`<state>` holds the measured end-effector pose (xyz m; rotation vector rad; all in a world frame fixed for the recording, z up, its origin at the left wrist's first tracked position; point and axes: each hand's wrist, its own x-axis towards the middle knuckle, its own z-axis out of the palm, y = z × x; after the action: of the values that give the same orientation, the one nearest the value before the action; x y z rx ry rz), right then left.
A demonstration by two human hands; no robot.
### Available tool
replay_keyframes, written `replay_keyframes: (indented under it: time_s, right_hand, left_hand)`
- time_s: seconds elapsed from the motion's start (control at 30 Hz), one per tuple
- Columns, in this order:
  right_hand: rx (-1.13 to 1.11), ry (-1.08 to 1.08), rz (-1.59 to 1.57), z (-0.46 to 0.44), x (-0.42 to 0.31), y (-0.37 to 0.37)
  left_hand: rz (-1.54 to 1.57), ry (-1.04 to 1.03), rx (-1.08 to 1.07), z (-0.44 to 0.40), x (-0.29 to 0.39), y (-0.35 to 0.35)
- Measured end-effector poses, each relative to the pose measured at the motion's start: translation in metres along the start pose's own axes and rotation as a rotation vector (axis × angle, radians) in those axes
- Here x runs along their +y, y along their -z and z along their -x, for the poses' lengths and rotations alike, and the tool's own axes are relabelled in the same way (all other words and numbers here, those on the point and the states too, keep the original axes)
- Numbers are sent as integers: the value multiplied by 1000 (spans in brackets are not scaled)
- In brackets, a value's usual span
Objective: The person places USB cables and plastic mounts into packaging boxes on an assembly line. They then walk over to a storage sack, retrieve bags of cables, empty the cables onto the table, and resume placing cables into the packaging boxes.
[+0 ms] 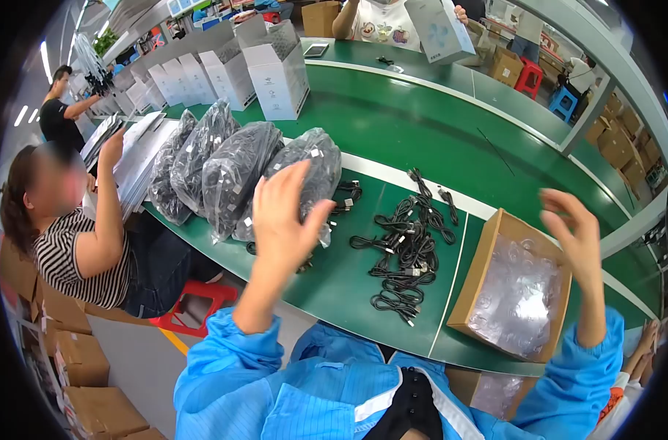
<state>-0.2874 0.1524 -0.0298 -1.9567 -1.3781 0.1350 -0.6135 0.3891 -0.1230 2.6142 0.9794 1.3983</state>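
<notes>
My left hand [284,220] is raised in front of the rightmost bag of black cables [323,158], its fingers apart and nothing in them. Over the right side of the cardboard tray [484,260] hangs my right hand [574,231], fingers spread and empty. Clear plastic pieces [516,293] fill the tray. Between my hands, a loose pile of bundled black cables [403,253] lies on the green table [334,293]. More bags of cables [238,172] stand to the left, and a few cables [346,194] show beside the rightmost bag.
Open white boxes [277,84] line the belt [392,110] at the back left. A seated person [84,242] in a striped top handles flat sheets at the left. Across the belt, another person [385,22] holds a white box [438,31]. A metal frame [634,209] rises at the right.
</notes>
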Motion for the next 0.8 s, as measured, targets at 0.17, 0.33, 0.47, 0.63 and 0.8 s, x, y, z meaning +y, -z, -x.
replay_keyframes:
  time_s: [0.17, 0.33, 0.47, 0.63, 0.8]
  right_hand:
    - [-370, 429, -60, -81, -89, -135]
    - [-416, 594, -88, -133, -124, -256]
    - [-542, 527, -50, -140, -133, -260]
    - [-304, 819, -93, -149, -125, -262]
    - [-255, 790, -194, -142, -129, -222]
  left_hand:
    - [166, 200, -215, -21, -57, -1]
    - [277, 192, -335, -27, -67, -9]
    - [382, 317, -377, -32, -70, -11]
    - [527, 427, -366, -42, -66, -10]
    - [522, 141, -247, -61, -48, 1]
